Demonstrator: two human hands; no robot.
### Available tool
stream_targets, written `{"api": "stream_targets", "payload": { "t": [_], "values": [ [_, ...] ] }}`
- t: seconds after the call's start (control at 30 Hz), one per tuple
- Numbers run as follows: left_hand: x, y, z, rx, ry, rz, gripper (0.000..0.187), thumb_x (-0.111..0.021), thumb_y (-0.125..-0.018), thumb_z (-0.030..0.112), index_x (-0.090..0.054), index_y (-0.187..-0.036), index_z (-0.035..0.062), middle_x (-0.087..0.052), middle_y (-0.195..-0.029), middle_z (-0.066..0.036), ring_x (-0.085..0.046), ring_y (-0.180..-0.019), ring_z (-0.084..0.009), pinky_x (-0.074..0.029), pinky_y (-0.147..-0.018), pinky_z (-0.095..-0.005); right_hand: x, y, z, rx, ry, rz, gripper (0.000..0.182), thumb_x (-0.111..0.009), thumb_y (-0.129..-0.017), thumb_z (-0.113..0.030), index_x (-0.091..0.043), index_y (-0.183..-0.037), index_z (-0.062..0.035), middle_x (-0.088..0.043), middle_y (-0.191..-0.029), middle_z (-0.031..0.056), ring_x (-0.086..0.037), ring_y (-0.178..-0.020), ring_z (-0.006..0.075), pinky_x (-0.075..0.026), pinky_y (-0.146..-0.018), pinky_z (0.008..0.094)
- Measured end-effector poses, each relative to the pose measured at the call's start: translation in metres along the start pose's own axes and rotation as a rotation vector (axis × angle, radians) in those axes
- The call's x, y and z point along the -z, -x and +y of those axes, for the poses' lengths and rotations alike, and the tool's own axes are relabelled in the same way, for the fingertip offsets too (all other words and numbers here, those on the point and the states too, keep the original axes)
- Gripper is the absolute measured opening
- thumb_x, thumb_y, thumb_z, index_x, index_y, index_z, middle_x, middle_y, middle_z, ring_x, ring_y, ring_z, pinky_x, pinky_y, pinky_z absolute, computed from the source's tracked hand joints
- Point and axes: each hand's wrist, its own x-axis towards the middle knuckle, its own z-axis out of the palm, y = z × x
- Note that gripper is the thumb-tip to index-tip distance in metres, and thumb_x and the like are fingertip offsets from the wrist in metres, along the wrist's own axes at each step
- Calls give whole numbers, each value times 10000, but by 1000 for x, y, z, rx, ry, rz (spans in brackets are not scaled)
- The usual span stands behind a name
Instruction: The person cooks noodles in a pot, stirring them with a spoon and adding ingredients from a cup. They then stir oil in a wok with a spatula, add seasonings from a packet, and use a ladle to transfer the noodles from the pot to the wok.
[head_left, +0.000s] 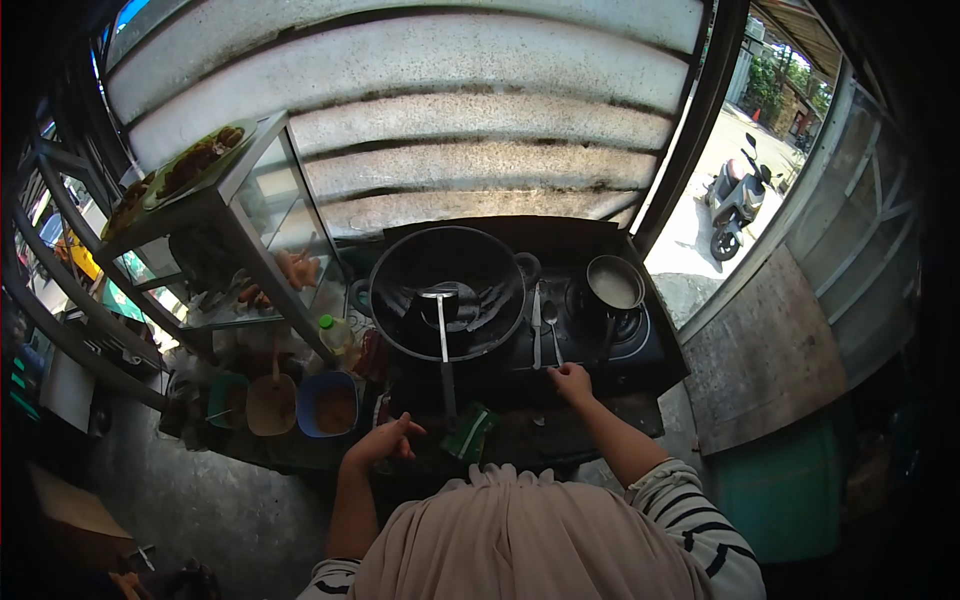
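Observation:
My left hand (385, 440) hangs over the counter's front edge, fingers apart and holding nothing, left of a green packet (469, 433). At the stove's front edge, my right hand (571, 383) has its fingers pinched together near the handle end of a spoon (553, 330); whether it grips the spoon is too small to tell. A knife (537, 325) lies beside the spoon. The large black wok (447, 260) sits on the left of the stove (630, 355), with a spatula (444, 340) resting in it, handle toward me. A small pot (615, 284) stands on the right burner.
Blue (327, 404), beige (269, 404) and green (228, 400) containers stand at the left, near a green-capped bottle (335, 333). A glass case (255, 220) with food trays rises behind them. A wooden board (765, 350) leans at the right. Outside is a parked scooter (738, 200).

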Motion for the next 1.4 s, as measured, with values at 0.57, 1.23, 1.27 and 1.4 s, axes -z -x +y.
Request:
{"api": "stream_targets", "payload": {
  "t": [0.57, 1.23, 1.27, 1.4],
  "values": [
    [20, 23, -35, 11, 84, 64, 660, -295, -955, 578, -593, -1138, 18, -541, -601, -10, -624, -681, -132, -460, -701, -263, 8, -31, -46, -321, 459, 150, 473, -783, -671, -322, -668, -1051, -67, -643, -1126, 137, -615, -1059, 295, -519, -852, 398],
    [42, -21, 36, -67, 26, -12, 562, -318, -988, 476, -562, -1153, -3, -527, -583, -10, -634, -711, -141, -505, -673, -290, -9, -20, 40, -275, -775, -329, 118, -606, -775, -194, -568, -784, -83, -579, -752, 66, -505, -585, 138, -439, -514, 253],
    [42, -18, 42, -88, 79, 2, 547, -322, -996, 448, -561, -1136, -24, -522, -585, -4, -622, -686, -134, -514, -677, -292, -10, -16, 44, -346, -937, -397, 71, -566, -822, -161, -546, -847, -98, -555, -772, 56, -437, -545, 105, -386, -474, 198],
    [29, -17, 64, -114, 69, 103, 525, -332, -1000, 428, -592, -1092, -19, -526, -586, -8, -592, -598, -140, -483, -662, -291, 16, 33, 27, -391, -1121, -603, 101, -567, -830, -116, -512, -912, -96, -615, -833, 76, -515, -601, 106, -448, -520, 222]
  ]
}}
